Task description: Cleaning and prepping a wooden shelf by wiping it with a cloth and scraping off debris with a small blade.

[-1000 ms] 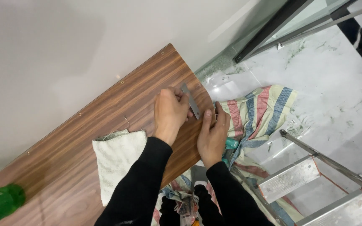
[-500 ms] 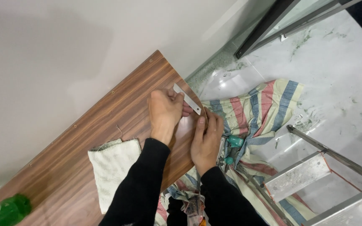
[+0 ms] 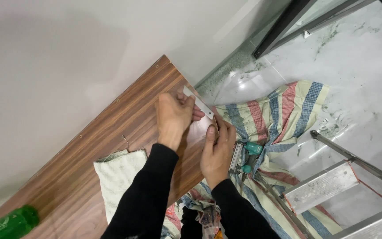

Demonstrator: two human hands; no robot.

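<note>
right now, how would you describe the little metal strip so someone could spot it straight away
Find the brown wood-grain panel lying against the white wall, and go to its far corner near the marble floor. There the left hand pinches a small flat metal strip: pale grey, straight and thin, unlike the crumpled white cloth behind it.

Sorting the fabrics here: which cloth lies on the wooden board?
The off-white cloth by the left forearm lies on the wooden board; the striped sheet covers the floor.
</note>
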